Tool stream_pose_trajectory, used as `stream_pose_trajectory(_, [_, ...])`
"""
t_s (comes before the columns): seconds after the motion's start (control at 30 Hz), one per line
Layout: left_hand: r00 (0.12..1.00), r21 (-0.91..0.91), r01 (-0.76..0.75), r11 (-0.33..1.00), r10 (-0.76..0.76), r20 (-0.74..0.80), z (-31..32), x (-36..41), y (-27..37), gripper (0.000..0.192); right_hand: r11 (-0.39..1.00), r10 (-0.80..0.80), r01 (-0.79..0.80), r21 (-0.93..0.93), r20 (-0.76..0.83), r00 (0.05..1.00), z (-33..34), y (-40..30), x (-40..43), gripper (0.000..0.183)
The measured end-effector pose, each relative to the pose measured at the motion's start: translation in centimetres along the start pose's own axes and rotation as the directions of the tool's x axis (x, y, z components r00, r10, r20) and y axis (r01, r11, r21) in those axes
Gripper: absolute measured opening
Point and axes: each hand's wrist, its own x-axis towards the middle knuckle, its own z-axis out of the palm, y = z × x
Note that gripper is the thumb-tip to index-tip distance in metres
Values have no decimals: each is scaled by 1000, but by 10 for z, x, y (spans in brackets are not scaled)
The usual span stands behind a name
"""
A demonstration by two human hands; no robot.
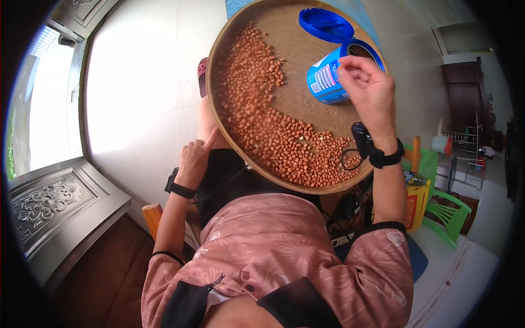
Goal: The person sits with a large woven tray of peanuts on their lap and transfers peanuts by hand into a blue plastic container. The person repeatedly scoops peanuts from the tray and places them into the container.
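Observation:
A round woven bamboo tray (287, 24) rests across my lap, with many reddish-brown peanuts (262, 110) spread along its left and near sides. On its far right part a blue can (326, 78) leans at a tilt, its hinged blue lid (327, 25) swung back. My right hand (367, 84) is over the can's near side by its mouth, fingers curled and fingertips close together; whether they hold anything is not visible. Beside the tray's left rim, my left hand (194, 158) rests by my leg, thumb stretched toward the rim. It holds nothing that I can see.
To the right stand a green plastic chair (449, 213) and a yellow box (416, 207). Black cables (348, 205) hang below the tray's near right edge. An embossed metal door panel (53, 201) is at left. A maroon clog (202, 76) shows beyond the tray's left rim.

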Motion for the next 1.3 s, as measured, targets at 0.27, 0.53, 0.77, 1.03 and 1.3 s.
stream_pose_trajectory(0.27, [991,-41,100,994,-96,89,-37,2,9,54,961,-26,-1,-277,-94,995,-64,40,15,21])
stream_pose_trajectory(0.53, [955,-329,112,938,-193,-226,-85,22,54,13,851,-251,384,-358,366,896,-66,58,6,33])
stream_pose_trajectory(0.77, [969,-244,2,970,-62,-239,-79,46,84,20,810,-283,341,-478,191,940,-32,70,5,25])
stream_pose_trajectory(1.03, [969,-214,-131,968,79,-235,-59,53,96,36,814,-279,383,-438,285,917,-19,61,5,31])
stream_pose_trajectory(1.3, [957,-182,-146,972,92,-276,-51,52,94,42,914,-359,330,-235,-91,929,-43,43,9,14])
